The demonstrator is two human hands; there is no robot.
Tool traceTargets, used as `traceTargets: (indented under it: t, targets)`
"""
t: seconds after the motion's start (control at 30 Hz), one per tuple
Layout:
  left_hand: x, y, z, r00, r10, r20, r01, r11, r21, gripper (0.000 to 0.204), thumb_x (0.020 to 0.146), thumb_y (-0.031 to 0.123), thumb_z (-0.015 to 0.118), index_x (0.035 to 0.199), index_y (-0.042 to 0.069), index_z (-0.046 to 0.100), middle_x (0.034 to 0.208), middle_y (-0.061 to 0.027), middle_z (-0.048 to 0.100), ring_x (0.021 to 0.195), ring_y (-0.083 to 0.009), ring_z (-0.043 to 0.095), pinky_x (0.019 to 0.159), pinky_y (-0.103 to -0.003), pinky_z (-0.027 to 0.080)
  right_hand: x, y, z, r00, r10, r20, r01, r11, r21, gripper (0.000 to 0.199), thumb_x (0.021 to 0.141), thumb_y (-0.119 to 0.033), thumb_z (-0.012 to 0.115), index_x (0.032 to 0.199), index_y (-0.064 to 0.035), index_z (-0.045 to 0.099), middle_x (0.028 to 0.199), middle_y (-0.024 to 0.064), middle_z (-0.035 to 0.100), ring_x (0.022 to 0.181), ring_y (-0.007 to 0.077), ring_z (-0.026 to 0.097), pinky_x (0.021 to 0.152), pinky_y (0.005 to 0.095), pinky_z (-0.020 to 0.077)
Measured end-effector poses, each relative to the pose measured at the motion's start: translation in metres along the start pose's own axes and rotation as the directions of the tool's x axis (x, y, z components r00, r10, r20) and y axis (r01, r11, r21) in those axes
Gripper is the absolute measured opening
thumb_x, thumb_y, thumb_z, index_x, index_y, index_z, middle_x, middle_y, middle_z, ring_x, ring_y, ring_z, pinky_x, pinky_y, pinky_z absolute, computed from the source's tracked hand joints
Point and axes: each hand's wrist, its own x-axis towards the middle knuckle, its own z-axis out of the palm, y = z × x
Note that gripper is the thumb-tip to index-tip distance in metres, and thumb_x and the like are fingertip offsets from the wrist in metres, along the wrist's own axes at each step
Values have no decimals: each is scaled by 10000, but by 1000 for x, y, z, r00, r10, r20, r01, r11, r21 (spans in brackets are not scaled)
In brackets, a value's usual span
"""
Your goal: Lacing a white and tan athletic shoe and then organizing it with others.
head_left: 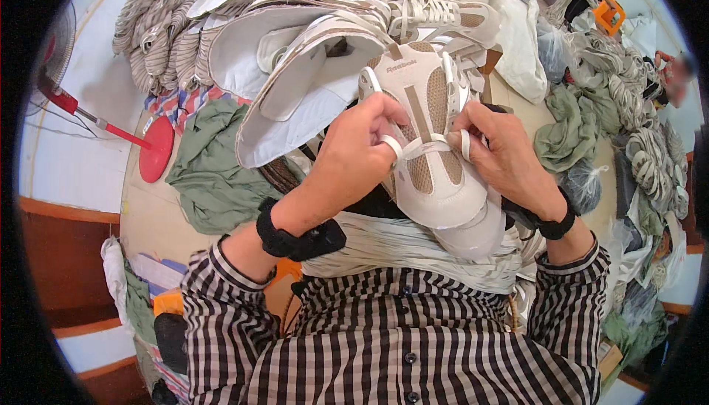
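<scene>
A beige shoe upper (pixel 436 202) with brown mesh panels lies in front of me, toe toward my body and tongue pointing away. A pale flat shoelace (pixel 436 139) crosses the lower end of its lacing opening. My left hand (pixel 353 146) is closed, pinching one side of the lace, which loops round a finger. On the other side, my right hand (pixel 509 150) is closed too, with the other part of the lace between thumb and fingers. Across my lap, below the toe, lies a thick bunch of pale laces (pixel 384 246).
Open shoe uppers (pixel 295 120) are stacked on the left, and laced uppers (pixel 473 21) lie beyond. Striped bundles (pixel 159 43) stand at the far left. Green cloth (pixel 210 176) lies near a red fan base (pixel 156 150). More bundles (pixel 650 157) and bags line the right.
</scene>
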Motion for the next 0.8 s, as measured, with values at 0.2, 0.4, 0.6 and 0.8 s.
traceTargets:
  t: [0.2, 0.4, 0.6, 0.8]
  targets:
    - [-22, 5, 14, 994, -67, -81, 59, 994, -91, 117, 875, 16, 519, 936, -12, 615, 719, 1, 567, 691, -51, 494, 612, -219, 424, -1, -1, 2, 965, -257, 49, 262, 940, -218, 278, 787, -26, 558, 1036, -140, 607, 711, 107, 534, 659, 302, 571, 577, 384, 453]
    - [-31, -12, 27, 944, 193, -269, -194, 981, 23, 147, 816, -48, 552, 938, 20, 601, 760, -97, 587, 634, -187, 559, 611, -276, 454, 6, -1, -4, 937, -293, 189, 336, 903, -267, 249, 773, -45, 561, 991, -155, 610, 688, 81, 465, 644, 277, 542, 553, 389, 436]
    - [-38, -14, 36, 939, -136, -316, 14, 933, -359, 120, 869, 12, 581, 984, 18, 548, 786, -44, 604, 687, -85, 560, 627, -225, 460, 6, -1, -4, 947, -268, 179, 304, 927, -220, 384, 693, 74, 547, 1013, -132, 596, 704, 79, 451, 664, 270, 503, 582, 364, 394]
    - [-28, -1, 12, 954, -294, -58, 224, 828, -514, 129, 868, 12, 582, 989, 14, 537, 798, -25, 604, 688, -58, 548, 605, -203, 450, 5, -2, -3, 949, -247, 193, 297, 909, -294, 375, 762, -23, 559, 1106, -171, 588, 712, 77, 479, 658, 276, 546, 577, 376, 430]
